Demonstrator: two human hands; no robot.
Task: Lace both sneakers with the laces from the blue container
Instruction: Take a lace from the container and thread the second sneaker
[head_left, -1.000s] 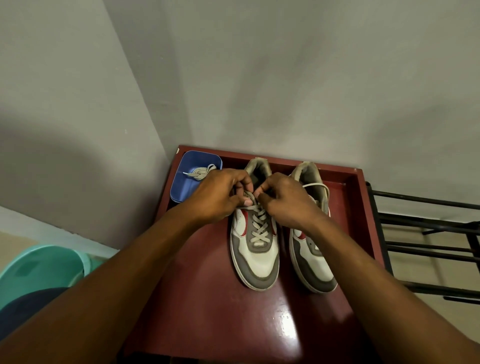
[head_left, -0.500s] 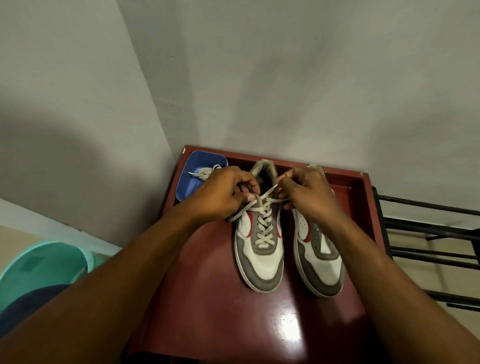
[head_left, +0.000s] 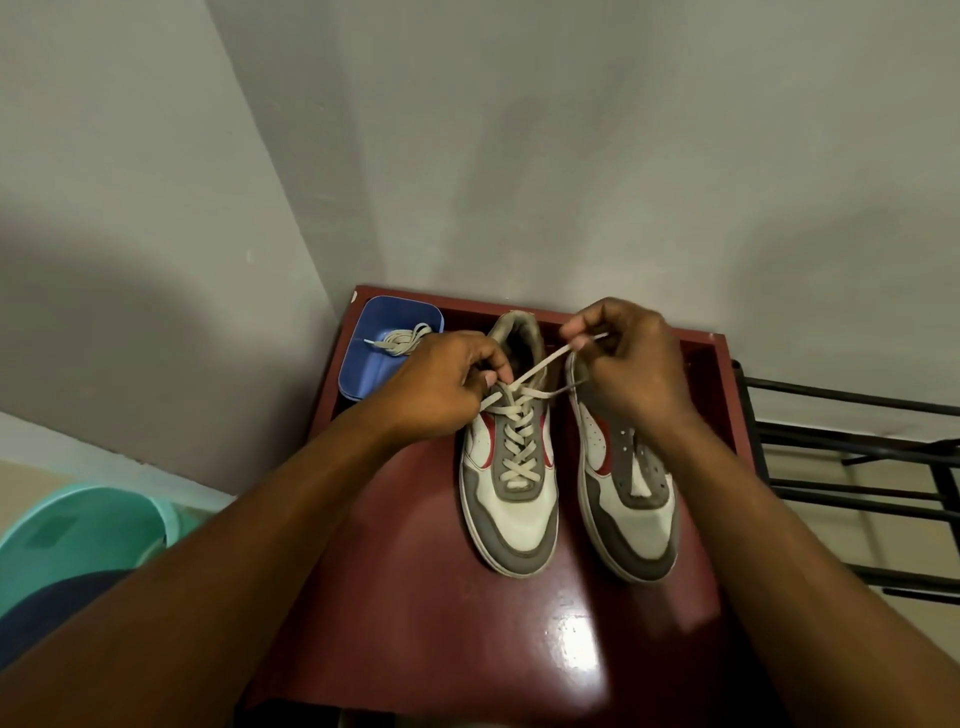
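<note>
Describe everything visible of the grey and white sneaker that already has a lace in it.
Low-top grey and white sneaker, leather-like, with grey toe and side panels, red side accents and a worn grey collar. It stands upright on the red-brown table, toe towards the camera, beside the unlaced matching sneaker. A flat beige lace criss-crosses its eyelets to the top. The left hand grips the lace near the top eyelets; the right hand pinches one end, drawn up and rightwards.
</note>
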